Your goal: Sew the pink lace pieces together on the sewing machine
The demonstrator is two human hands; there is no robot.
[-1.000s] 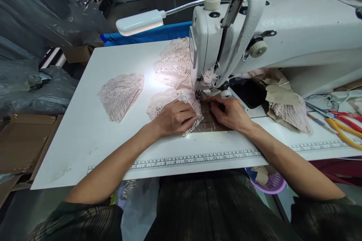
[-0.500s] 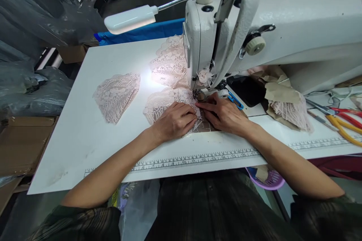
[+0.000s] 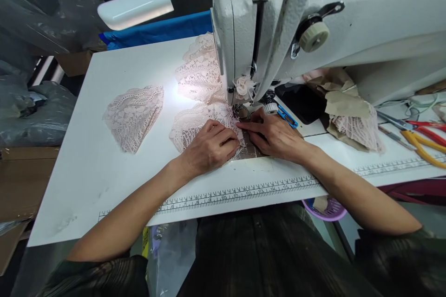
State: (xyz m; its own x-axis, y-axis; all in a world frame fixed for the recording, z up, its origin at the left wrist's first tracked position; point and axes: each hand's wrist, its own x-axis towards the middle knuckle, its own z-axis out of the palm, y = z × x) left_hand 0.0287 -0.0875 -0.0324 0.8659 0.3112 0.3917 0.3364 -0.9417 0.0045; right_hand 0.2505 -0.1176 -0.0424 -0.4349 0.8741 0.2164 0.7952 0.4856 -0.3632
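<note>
A pale pink lace piece [image 3: 188, 123] lies under the needle area of a white sewing machine [image 3: 240, 46]. My left hand [image 3: 211, 148] rests at its near edge, fingers curled and pinching the lace. Just right of the presser foot [image 3: 240, 112], my right hand [image 3: 275, 134] presses the same edge with its index finger reaching toward the needle and the other fingers bent. Its fingertips partly cover the lace. Behind, more gathered lace [image 3: 200, 74] runs up to the machine head. A separate folded lace piece [image 3: 134, 116] lies to the left.
A lit lamp [image 3: 137, 7] overhangs the white table [image 3: 83, 162], which has a printed ruler [image 3: 223, 197] along its front. Right of my hands are a blue-handled tool [image 3: 286, 115], a black phone-like slab [image 3: 303, 102], wrapped lace [image 3: 355, 130] and yellow-handled scissors [image 3: 421, 153].
The view has shifted closer, so the machine appears larger and higher. Both hands stay at the lace by the presser foot, with only slight finger movement.
</note>
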